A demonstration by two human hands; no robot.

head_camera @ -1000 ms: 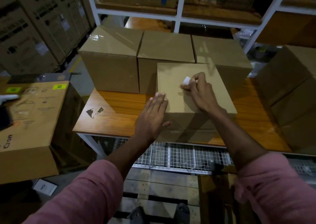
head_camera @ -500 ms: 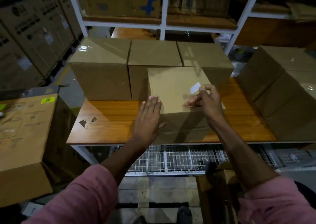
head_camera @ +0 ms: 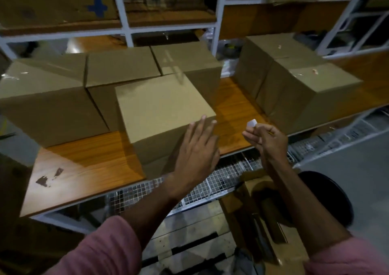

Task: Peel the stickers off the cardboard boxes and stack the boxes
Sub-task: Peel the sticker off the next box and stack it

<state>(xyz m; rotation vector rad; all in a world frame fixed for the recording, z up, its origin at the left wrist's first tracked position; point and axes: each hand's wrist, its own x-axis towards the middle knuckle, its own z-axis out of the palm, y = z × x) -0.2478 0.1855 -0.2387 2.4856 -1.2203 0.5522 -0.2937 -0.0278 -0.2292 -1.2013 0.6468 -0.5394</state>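
Note:
A plain cardboard box (head_camera: 160, 104) stands at the front of the wooden table (head_camera: 88, 169), its top bare. My left hand (head_camera: 197, 148) lies flat with fingers spread against the box's near right corner. My right hand (head_camera: 266, 138) is off the box to its right, above the table's front edge, pinching a small white sticker (head_camera: 251, 123) between thumb and fingertips. Three more boxes (head_camera: 120, 68) stand in a row behind the front one.
Two stacked-looking boxes (head_camera: 311, 91) stand at the table's right end. A white metal shelf rack (head_camera: 126, 12) with cartons rises behind. Wire mesh (head_camera: 200, 188) runs under the table. A dark round bin (head_camera: 328, 199) and cardboard scraps (head_camera: 261, 209) lie by my right arm.
My right hand has pulled the white sticker clear of the box top and drawn it away to the right. My left hand stays against the box. The view has swung left.

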